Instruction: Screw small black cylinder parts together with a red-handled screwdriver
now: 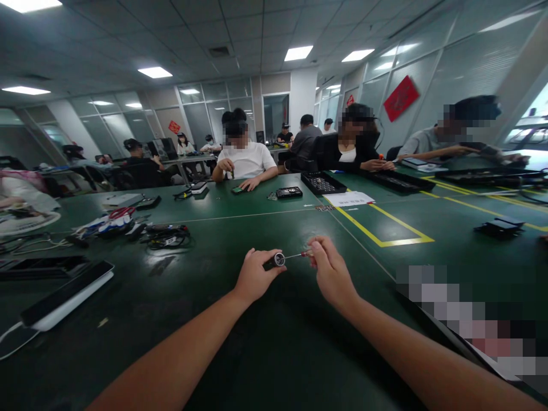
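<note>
Near the middle of the view, my left hand (256, 276) holds a small dark cylinder (274, 261) with a pale metal ring at its end. The ringed end faces toward the right and toward me. My right hand (333, 273) pinches the red handle of a thin screwdriver (299, 254). Its metal shaft points left, and the tip is at the cylinder's ringed end; whether it is inside cannot be made out. Both hands are above the green table (265, 342).
Cables (169, 235) and a black-and-white device (68, 297) lie at left. Black trays (323, 182), papers (349, 198) and yellow tape (402, 244) are beyond my hands. A small black device (500, 226) sits at right. People sit across the table.
</note>
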Action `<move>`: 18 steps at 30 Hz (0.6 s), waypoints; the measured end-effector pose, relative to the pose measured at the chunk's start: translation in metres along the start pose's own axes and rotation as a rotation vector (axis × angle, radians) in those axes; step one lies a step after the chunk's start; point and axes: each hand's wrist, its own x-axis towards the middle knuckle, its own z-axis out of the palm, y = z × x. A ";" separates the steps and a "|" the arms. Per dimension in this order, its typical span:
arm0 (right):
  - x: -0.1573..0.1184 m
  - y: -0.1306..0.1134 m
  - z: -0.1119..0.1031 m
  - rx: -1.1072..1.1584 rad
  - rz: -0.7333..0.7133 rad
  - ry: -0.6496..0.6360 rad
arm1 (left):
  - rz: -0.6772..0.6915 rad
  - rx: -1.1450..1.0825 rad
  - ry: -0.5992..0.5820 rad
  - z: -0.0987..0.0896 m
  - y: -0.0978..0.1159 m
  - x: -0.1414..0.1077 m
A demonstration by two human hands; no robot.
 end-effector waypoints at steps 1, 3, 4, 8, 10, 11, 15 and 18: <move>0.000 -0.001 0.000 -0.039 0.003 -0.013 | 0.000 0.004 -0.006 0.000 0.001 0.000; 0.000 -0.001 0.000 -0.095 0.006 -0.022 | -0.006 0.009 -0.013 -0.001 0.002 0.001; 0.000 0.000 0.000 -0.093 0.002 -0.017 | -0.011 0.008 -0.012 -0.002 0.003 0.001; 0.000 0.006 0.000 0.012 -0.008 0.030 | -0.027 -0.007 0.003 -0.004 0.007 0.001; 0.000 0.007 0.000 0.028 -0.010 0.025 | -0.020 -0.012 -0.005 -0.004 0.008 0.000; -0.001 0.006 0.000 0.022 -0.009 0.018 | -0.018 -0.013 -0.012 -0.003 0.008 0.000; -0.001 0.000 -0.001 -0.062 0.013 -0.001 | -0.015 -0.005 -0.035 -0.001 0.006 -0.001; -0.001 -0.002 -0.002 -0.105 -0.023 0.013 | -0.003 0.002 -0.034 0.000 0.005 -0.001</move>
